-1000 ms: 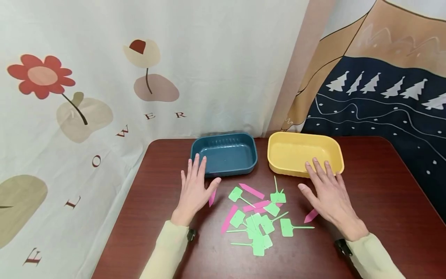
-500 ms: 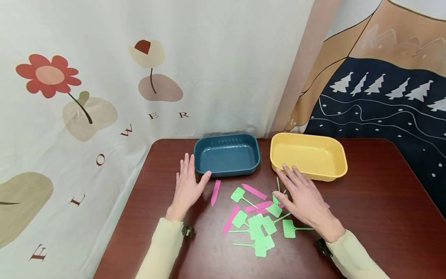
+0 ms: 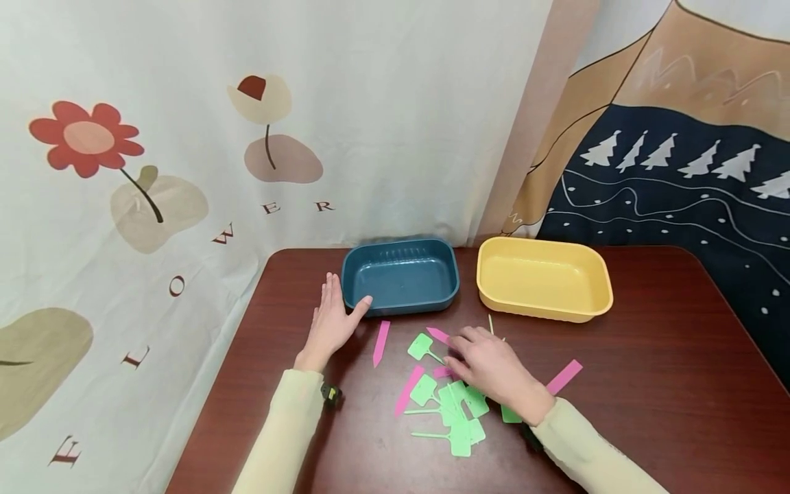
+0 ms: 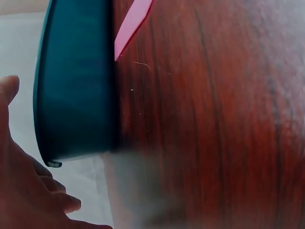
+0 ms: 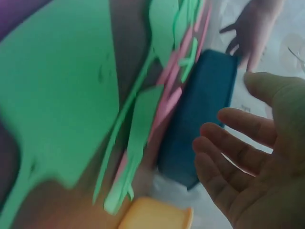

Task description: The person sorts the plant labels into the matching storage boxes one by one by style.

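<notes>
My left hand [image 3: 332, 321] is at the front left corner of a blue basin [image 3: 401, 305], fingers straight and thumb overlapping the rim in the head view. The left wrist view shows its fingers beside the basin's end wall. My right hand [image 3: 494, 363] hovers low over a loose pile of plant labels, covering part of it. In the right wrist view its fingers [image 5: 233, 148] are loosely bent, with nothing between them. Green T-shaped plant labels [image 3: 459, 439] overlap one another in the pile. Pink pointed plant labels [image 3: 410, 390] lie among and around them.
A yellow basin [image 3: 546, 310] stands right of the blue one at the back of the dark red table [image 3: 666, 384]. One pink label [image 3: 382, 343] lies apart near the left hand, another [image 3: 564, 377] beyond the right wrist. A printed curtain [image 3: 395, 123] hangs behind the table.
My right hand has moved left and down from in front of the yellow basin to over the labels, its fingers bending. The left hand has shifted left, off the blue basin's inside to its corner.
</notes>
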Motion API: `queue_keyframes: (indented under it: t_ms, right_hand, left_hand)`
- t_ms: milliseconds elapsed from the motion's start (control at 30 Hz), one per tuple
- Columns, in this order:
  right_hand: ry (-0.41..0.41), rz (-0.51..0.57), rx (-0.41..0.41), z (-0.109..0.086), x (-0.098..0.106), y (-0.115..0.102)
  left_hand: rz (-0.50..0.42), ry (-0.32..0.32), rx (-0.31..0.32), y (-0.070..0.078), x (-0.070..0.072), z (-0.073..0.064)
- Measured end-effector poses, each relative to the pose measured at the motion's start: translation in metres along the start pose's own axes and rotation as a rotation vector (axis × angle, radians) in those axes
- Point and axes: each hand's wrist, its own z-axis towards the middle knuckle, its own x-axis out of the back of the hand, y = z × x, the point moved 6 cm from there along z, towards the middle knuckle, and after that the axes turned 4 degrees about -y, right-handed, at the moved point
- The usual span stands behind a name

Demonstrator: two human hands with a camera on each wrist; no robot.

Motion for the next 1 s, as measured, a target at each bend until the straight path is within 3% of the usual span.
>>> queue_keyframes:
  t_ms: [233, 400, 600, 1000]
  right_hand:
    - [-0.006, -0.049, 0.046, 0.015, -0.018, -0.013]
    - [0.014, -0.073, 0.028, 0.022, -0.025, -0.015]
    - [-0.029, -0.097, -0.009, 0.026, -0.032, -0.016]
    - [-0.034, -0.156, 0.002, 0.024, -0.037, -0.019]
  left_hand:
    - [-0.014, -0.005, -0.035, 0.001, -0.005, 0.005]
    - [0.055, 0.004, -0.069, 0.005, -0.006, 0.007]
    - [0.147, 0.005, -0.074, 0.006, -0.009, 0.010]
    - [0.091, 0.028, -0.070, 0.005, -0.011, 0.008]
